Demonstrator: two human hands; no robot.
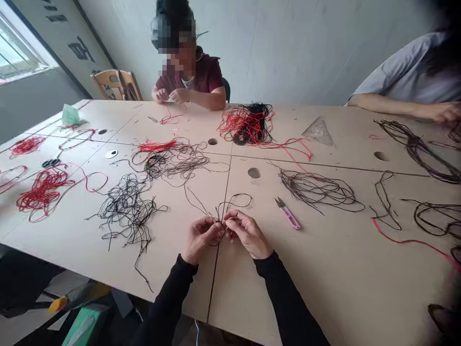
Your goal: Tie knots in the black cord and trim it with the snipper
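Note:
Between both hands runs a thin dark cord, its loops rising above the fingers and a small loop hanging below them. My left hand is closed, thumb and fingers pinching the cord. Close beside it, my right hand also pinches the cord with bent fingers. The exact crossing of the strands is hidden by the fingertips. To the right of my right hand lies a pair of pink thread snips. A tangled pile of black cords lies left of my left hand.
Across the table, a person in a maroon top handles red cord; another person sits at the right. Red and black bundles, a clear set square, brown cords and red cords lie around. Round holes pierce the tabletop.

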